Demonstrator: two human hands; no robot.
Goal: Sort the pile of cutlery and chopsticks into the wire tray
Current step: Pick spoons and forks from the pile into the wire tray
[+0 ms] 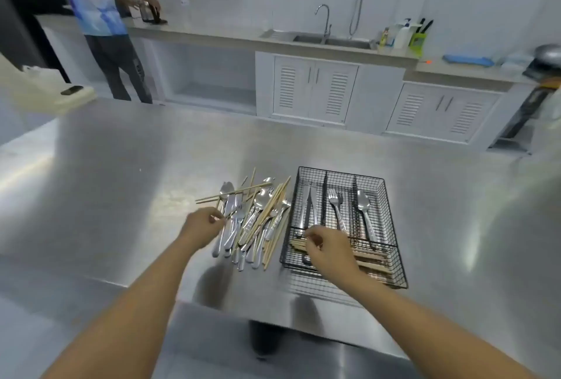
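A mixed pile of steel cutlery and wooden chopsticks [253, 217] lies on the steel table left of a black wire tray [391, 226]. The tray's three upper slots hold knives [309, 208], forks [335, 204] and a spoon [364, 208]. Its front crosswise slot holds chopsticks [372, 260]. My left hand [202, 225] rests at the pile's left edge, fingers pinched on something thin, likely a chopstick. My right hand [326, 249] hovers over the tray's front slot with its fingers curled near the chopsticks; what it holds is unclear.
The steel table [121, 166] stretches wide to the left and behind the pile. A phone lies on a white cloth [71, 91] at the far left corner. Another person [103, 23] stands at the back counter. A sink [328, 39] and cabinets line the far wall.
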